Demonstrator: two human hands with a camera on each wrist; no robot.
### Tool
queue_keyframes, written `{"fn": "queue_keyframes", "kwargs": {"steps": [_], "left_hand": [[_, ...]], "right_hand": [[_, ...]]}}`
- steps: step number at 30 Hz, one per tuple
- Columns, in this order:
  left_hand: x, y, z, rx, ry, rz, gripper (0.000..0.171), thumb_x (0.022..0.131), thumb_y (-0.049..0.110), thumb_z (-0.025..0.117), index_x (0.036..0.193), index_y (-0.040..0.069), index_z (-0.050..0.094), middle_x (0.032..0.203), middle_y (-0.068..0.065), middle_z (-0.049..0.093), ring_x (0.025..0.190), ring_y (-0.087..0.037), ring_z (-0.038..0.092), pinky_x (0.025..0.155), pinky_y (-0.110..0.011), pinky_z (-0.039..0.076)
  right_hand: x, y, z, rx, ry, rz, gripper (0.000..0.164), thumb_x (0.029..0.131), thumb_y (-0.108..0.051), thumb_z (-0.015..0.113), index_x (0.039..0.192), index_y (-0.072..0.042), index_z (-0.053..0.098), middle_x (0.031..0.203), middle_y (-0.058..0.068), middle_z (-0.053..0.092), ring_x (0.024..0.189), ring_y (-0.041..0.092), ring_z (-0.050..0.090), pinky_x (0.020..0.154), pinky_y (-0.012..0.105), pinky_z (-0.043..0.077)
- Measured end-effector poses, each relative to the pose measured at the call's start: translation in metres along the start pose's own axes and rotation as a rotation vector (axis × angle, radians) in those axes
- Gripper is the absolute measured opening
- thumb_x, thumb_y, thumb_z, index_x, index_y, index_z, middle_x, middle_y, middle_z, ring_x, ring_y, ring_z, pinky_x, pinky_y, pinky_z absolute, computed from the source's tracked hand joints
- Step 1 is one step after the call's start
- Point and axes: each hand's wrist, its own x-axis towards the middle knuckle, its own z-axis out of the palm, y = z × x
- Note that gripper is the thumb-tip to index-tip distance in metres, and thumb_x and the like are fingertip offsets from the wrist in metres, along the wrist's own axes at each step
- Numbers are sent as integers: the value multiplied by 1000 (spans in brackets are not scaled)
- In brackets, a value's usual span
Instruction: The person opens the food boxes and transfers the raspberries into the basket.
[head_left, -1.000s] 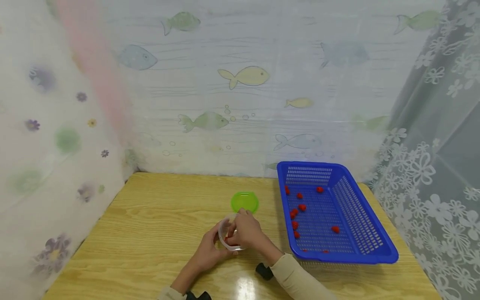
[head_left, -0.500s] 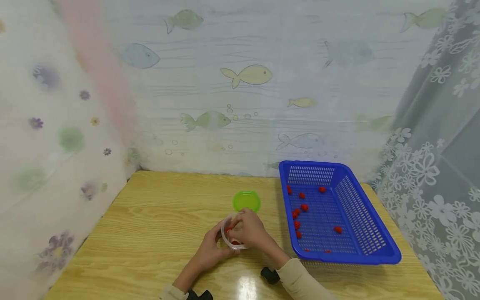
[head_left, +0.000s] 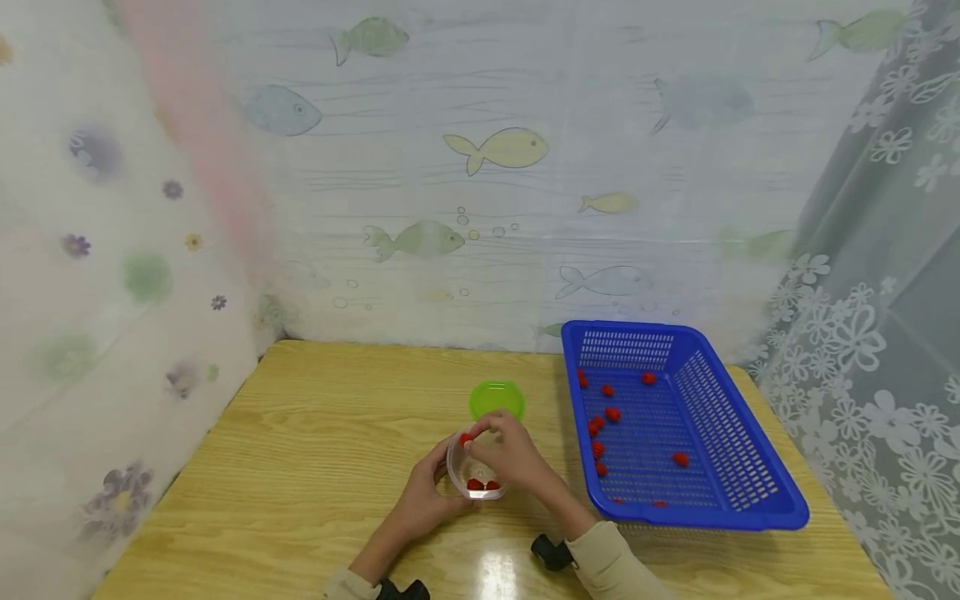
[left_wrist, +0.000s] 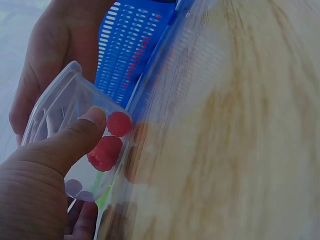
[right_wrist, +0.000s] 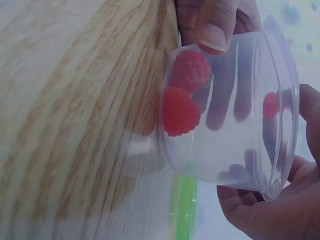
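Note:
My left hand (head_left: 423,492) grips a clear plastic tub (left_wrist: 55,107) from its left side, thumb on the near wall. Two red raspberries (right_wrist: 181,111) lie at the bottom of the tub. In the head view my right hand (head_left: 513,457) is over the tub's mouth and pinches another raspberry (head_left: 466,439) between thumb and finger. The right wrist view shows that raspberry through the clear wall, just inside the rim. Behind the hands a round green lid (head_left: 497,400) lies on the table, partly overlapped by the right hand.
A blue perforated basket (head_left: 738,400) stands on the right of the wooden table (head_left: 300,433), with several raspberries (head_left: 612,414) scattered on its floor, mostly along the left side. Fish-patterned sheeting (head_left: 420,292) hangs behind the table, and a lace curtain (head_left: 855,333) hangs at the right.
My right hand has risen from deep inside the tub to its mouth, bringing up a raspberry. Two raspberries in the tub now show. The left hand keeps its grip.

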Motion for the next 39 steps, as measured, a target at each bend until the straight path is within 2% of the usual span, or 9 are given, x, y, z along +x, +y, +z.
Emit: {"fn": "queue_keyframes", "kwargs": {"steps": [8, 15, 22, 30, 35, 39], "left_hand": [[2, 2, 0, -15, -2, 3, 93, 75, 12, 91, 154, 14, 42, 151, -11, 50, 137, -34, 51, 112, -36, 45], [3, 1, -1, -9, 9, 8, 95, 74, 13, 92, 154, 14, 41, 153, -11, 49, 138, -33, 50, 111, -34, 46], [4, 1, 0, -19, 8, 9, 94, 76, 12, 90, 155, 9, 40, 155, -16, 46, 139, -36, 49, 112, -33, 45], [3, -1, 2, -56, 2, -12, 92, 75, 5, 89, 154, 7, 41, 152, -16, 48, 139, -34, 49, 113, -37, 43], [1, 1, 2, -51, 2, -10, 94, 75, 4, 89, 154, 2, 39, 152, -20, 48, 140, -36, 47, 114, -40, 41], [1, 3, 2, -48, 21, -17, 94, 74, 3, 89, 153, -2, 39, 150, -23, 49, 140, -36, 47, 114, -37, 41]], "right_hand": [[-1, -2, -3, 20, 72, -45, 7, 93, -11, 72, 96, -6, 74, 115, 13, 64, 117, 32, 53, 101, 60, 44], [-3, -8, -5, 40, 139, -36, 4, 94, -14, 72, 95, -11, 73, 128, 22, 60, 128, 35, 51, 103, 65, 39], [-9, -17, -8, 74, 178, -51, 4, 95, -16, 72, 98, -13, 72, 125, 10, 62, 125, 32, 53, 105, 64, 40], [-21, -37, -15, 114, 151, -55, 7, 94, -16, 73, 101, -19, 71, 118, 0, 65, 121, 23, 56, 108, 59, 39], [-28, -48, -22, 166, 135, -76, 7, 94, -11, 72, 101, -11, 70, 116, 7, 67, 120, 25, 58, 108, 58, 44], [-33, -54, -29, 209, 109, -134, 11, 96, -6, 69, 105, -1, 68, 114, 13, 66, 115, 15, 60, 106, 52, 49]]}}
